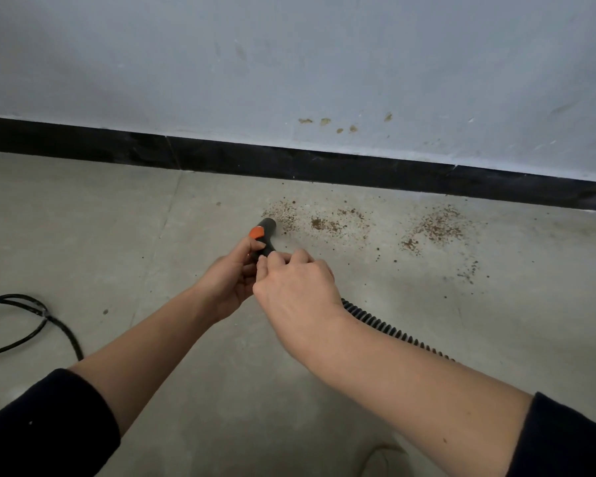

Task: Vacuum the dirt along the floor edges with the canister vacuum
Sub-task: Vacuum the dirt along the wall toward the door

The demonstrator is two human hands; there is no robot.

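Observation:
Both hands hold the black vacuum hose nozzle (267, 226), which has an orange button on top. My left hand (233, 274) grips it from the left, thumb near the orange button. From the right, my right hand (296, 285) curls its fingers round the nozzle's rear. The nozzle's open end points at brown dirt (319, 222) scattered on the grey floor, just short of the nearest crumbs. More dirt (436, 228) lies to the right. The ribbed black hose (389, 327) trails back right from under my right wrist. The canister is out of view.
A black skirting board (289, 163) runs along the foot of the pale wall, right behind the dirt. A black power cable (31, 321) loops on the floor at the left. The floor is grey concrete with faint joints.

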